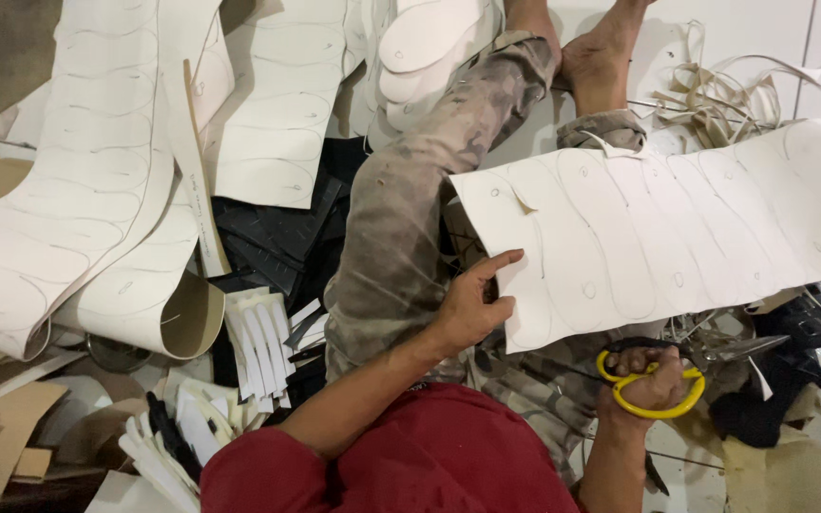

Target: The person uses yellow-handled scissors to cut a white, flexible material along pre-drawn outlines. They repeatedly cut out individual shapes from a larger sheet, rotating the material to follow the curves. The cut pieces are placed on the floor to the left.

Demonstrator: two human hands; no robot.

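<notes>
Two hands are ours here – our left hand (472,306) pinches the near left edge of a long white sheet (658,223), thumb on top and the fingers curled under it, so it is closed on the material. Our right hand (646,378), at about five o'clock from the left, has its fingers threaded through the yellow handles of a pair of scissors (677,366) and closed around them; the blades point toward three o'clock under the sheet's lower edge, and we cannot tell how far they are parted.

The sheet stretches from our lap out toward two o'clock, marked with a row of drawn sole outlines. It holds itself nearly flat past our knee, so we judge it light but fairly stiff, like thin board – it should bend rather than drape, and crease if gripped hard. Holding it at the edge close to the cutting line, as the left hand does, looks the steadiest place.

At ten o'clock lie more marked sheets (87,180), one curling at its end. Cut sole shapes (425,47) are stacked at twelve o'clock, and thin offcut strips (724,95) tangle at one o'clock beside a bare foot (601,62)
</notes>
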